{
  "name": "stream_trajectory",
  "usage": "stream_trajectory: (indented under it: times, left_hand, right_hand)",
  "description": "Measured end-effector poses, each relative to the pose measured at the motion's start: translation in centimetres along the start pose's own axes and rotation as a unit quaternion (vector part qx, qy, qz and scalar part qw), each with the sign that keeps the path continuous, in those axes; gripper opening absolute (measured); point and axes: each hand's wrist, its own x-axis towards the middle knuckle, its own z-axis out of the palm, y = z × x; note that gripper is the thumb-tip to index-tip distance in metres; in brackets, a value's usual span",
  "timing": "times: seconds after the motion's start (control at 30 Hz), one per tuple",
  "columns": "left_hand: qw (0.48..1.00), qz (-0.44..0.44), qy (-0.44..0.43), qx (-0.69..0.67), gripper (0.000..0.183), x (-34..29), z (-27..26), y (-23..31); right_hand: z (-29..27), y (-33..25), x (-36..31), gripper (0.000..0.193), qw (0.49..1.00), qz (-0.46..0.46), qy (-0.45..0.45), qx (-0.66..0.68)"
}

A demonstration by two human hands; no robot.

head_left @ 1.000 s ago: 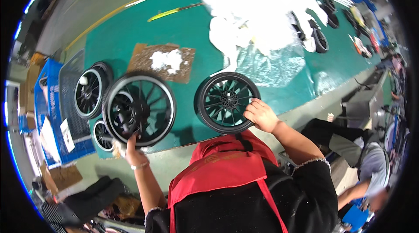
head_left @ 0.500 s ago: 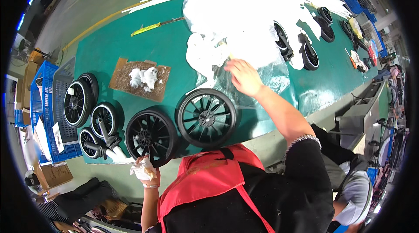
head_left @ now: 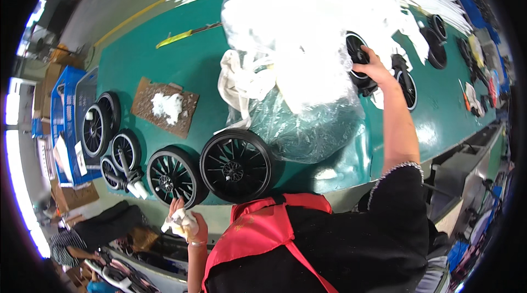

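In the head view, the left hand (head_left: 191, 229) has its fingers round a white cloth (head_left: 179, 224) at the near edge of the worktop (head_left: 123, 68), just by a big wheel (head_left: 166, 184). The right hand (head_left: 376, 69) touches a small black wheel (head_left: 354, 44), well in from that edge; I cannot tell if its fingers grip it.

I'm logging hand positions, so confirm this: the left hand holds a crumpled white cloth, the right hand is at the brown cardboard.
Wrong about the right hand: the head view shows it at a white-rimmed black wheel. The left hand does hold a crumpled white cloth.
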Motion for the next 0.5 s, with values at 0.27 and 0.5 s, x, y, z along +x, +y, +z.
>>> stream_trajectory:
  times: [0.27,0.5]
  left_hand:
    - [0.969,0.130,-0.025,-0.211,0.040,7.0,-1.8,7.9]
    - [0.932,0.160,-0.027,-0.325,0.037,4.3,-1.4,7.7]
  right_hand:
    - [1.3,1.6,-0.3,0.053,0.987,-0.065,0.142,-0.045]
    - [-7.0,0.5,-7.2,0.047,0.832,-0.174,0.196,0.488]
